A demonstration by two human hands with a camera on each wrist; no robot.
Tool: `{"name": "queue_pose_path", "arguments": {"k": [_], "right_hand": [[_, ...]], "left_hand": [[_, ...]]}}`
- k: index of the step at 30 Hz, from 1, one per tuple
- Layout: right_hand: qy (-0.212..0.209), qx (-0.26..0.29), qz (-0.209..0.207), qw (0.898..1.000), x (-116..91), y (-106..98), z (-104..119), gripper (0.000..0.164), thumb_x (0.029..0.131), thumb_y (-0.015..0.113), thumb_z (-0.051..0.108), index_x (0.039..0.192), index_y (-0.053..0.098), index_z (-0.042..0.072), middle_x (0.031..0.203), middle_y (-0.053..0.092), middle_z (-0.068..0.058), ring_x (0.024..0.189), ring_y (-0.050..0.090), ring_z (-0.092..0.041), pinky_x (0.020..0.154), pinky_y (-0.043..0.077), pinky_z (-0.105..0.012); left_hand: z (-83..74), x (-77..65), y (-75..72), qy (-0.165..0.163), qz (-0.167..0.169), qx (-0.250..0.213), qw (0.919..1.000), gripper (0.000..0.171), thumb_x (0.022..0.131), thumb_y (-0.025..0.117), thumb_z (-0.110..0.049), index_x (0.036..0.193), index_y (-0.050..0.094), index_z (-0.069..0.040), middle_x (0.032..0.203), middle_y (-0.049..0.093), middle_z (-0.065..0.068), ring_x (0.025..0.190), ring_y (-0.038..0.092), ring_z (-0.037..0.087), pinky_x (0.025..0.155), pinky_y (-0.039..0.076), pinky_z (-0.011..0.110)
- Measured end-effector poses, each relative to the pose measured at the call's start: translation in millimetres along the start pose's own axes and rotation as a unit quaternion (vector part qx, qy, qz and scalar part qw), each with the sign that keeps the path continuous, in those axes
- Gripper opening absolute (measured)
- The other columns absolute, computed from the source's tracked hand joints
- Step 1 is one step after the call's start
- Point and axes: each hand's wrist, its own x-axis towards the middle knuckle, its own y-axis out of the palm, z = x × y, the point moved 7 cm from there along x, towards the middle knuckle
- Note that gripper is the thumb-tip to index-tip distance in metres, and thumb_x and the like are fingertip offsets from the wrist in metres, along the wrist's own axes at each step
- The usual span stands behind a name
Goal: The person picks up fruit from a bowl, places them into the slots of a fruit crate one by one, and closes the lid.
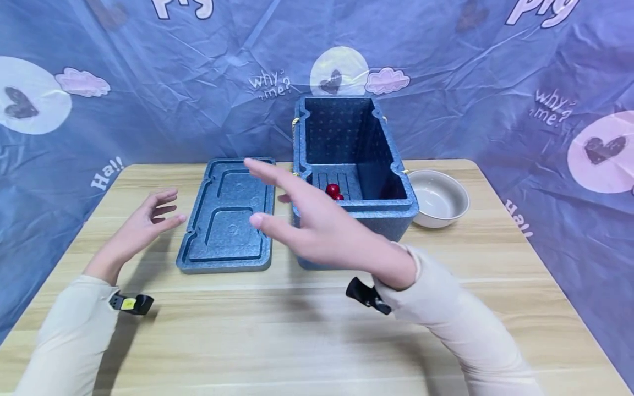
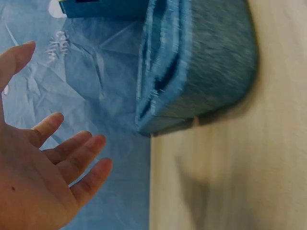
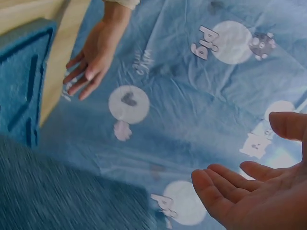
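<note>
A deep blue foam box [image 1: 356, 212] stands uncovered on the table. Inside, on its ribbed floor, lie red round fruits [image 1: 333, 190], partly hidden by the near wall; I cannot tell their kind. Its flat blue lid [image 1: 233, 234] lies to the left, recessed side up. My right hand [image 1: 322, 220] hovers in front of the box, fingers extended toward the lid and thumb apart, holding nothing. Left of the lid, my left hand [image 1: 141, 225] hangs above the table with loosely bent fingers and nothing in it. The left wrist view shows that palm [image 2: 38, 177] bare.
A white bowl [image 1: 438, 198] sits right of the box, close against it. Behind the wooden table [image 1: 247, 335] hangs a blue printed cloth [image 1: 208, 99]. Yellow rope [image 1: 295, 121] shows at the box's sides. Each wrist wears a black camera mount [image 1: 131, 303].
</note>
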Motion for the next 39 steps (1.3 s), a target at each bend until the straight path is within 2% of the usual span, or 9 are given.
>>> {"name": "queue_pose_path", "arguments": {"k": [3,8,12,18,25,27,29,32,39], "right_hand": [[0.024,0.014,0.02,0.999,7.1,16.6,-7.0,0.064,0.098,0.057,0.027,0.153,0.026,0.016,0.156,0.032,0.005,0.139,0.036,-0.006,0.109,0.038,-0.027],[0.054,0.017,0.055,0.997,14.4,46.4,-20.8,0.067,0.098,0.055,0.032,0.154,0.02,0.02,0.157,0.026,0.008,0.141,0.033,-0.009,0.114,0.033,-0.033],[0.07,-0.009,0.061,0.996,16.3,66.6,-35.9,0.068,0.098,0.055,0.032,0.154,0.019,0.02,0.158,0.026,0.003,0.143,0.031,-0.012,0.116,0.03,-0.033],[0.09,-0.03,0.043,0.995,21.2,85.2,-61.2,0.068,0.098,0.056,0.03,0.154,0.02,0.015,0.158,0.027,-0.003,0.146,0.027,-0.014,0.117,0.028,-0.034],[0.133,-0.074,0.036,0.988,23.6,106.1,-85.8,0.073,0.097,0.057,0.03,0.155,0.015,0.016,0.157,0.03,-0.008,0.143,0.034,-0.018,0.114,0.033,-0.036],[0.137,-0.09,0.035,0.986,23.7,111.5,-91.1,0.074,0.097,0.057,0.03,0.155,0.014,0.015,0.157,0.029,-0.01,0.144,0.032,-0.02,0.115,0.031,-0.037],[0.141,-0.1,0.033,0.984,23.5,115.7,-96.2,0.075,0.096,0.057,0.03,0.155,0.014,0.013,0.157,0.028,-0.011,0.145,0.03,-0.022,0.116,0.029,-0.038],[0.15,-0.111,0.036,0.982,22.6,120.4,-103.1,0.076,0.096,0.057,0.031,0.155,0.013,0.012,0.158,0.025,-0.013,0.146,0.027,-0.024,0.117,0.027,-0.04],[0.196,-0.107,0.04,0.974,19.6,128.3,-122.9,0.077,0.096,0.057,0.033,0.156,0.011,0.014,0.16,0.015,-0.019,0.149,0.017,-0.032,0.117,0.022,-0.052]], "left_hand": [[8.5,0.3,3.4,-0.008,0.012,0.0,0.9999,0.077,0.098,0.056,-0.03,0.153,0.011,-0.003,0.155,0.019,0.028,0.134,0.032,0.05,0.103,0.036,0.055],[20.6,-0.7,8.9,-0.022,0.025,-0.015,0.9993,0.079,0.098,0.056,-0.029,0.154,0.007,-0.003,0.156,0.014,0.029,0.136,0.029,0.053,0.105,0.031,0.062],[29.0,-2.0,12.3,-0.036,0.034,-0.021,0.9986,0.083,0.097,0.056,-0.031,0.155,0.003,-0.005,0.157,0.01,0.029,0.136,0.027,0.054,0.106,0.027,0.065],[37.3,-4.3,14.7,-0.047,0.047,-0.019,0.9976,0.085,0.097,0.056,-0.033,0.155,-0.001,-0.007,0.157,0.009,0.03,0.137,0.027,0.053,0.106,0.027,0.065],[43.6,-6.9,17.8,-0.05,0.069,-0.009,0.9964,0.087,0.098,0.055,-0.037,0.155,-0.004,-0.007,0.156,0.015,0.031,0.135,0.031,0.051,0.106,0.03,0.062],[45.3,-7.3,18.6,-0.049,0.073,-0.009,0.9961,0.087,0.098,0.054,-0.037,0.155,-0.003,-0.006,0.155,0.018,0.031,0.134,0.033,0.05,0.105,0.041,0.045],[46.9,-7.5,19.7,-0.051,0.077,-0.01,0.9957,0.086,0.098,0.054,-0.036,0.155,-0.002,-0.005,0.154,0.02,0.032,0.134,0.034,0.05,0.097,0.046,0.027],[49.1,-6.5,21.9,-0.055,0.081,-0.016,0.9951,0.085,0.098,0.055,-0.035,0.155,-0.001,-0.003,0.152,0.023,0.033,0.132,0.036,0.048,0.078,0.041,0.006],[50.8,-4.0,27.9,-0.052,0.086,-0.032,0.9944,0.084,0.098,0.054,-0.032,0.154,0.0,0.0,0.15,0.023,0.035,0.131,0.038,0.048,0.08,0.048,0.014]]}}
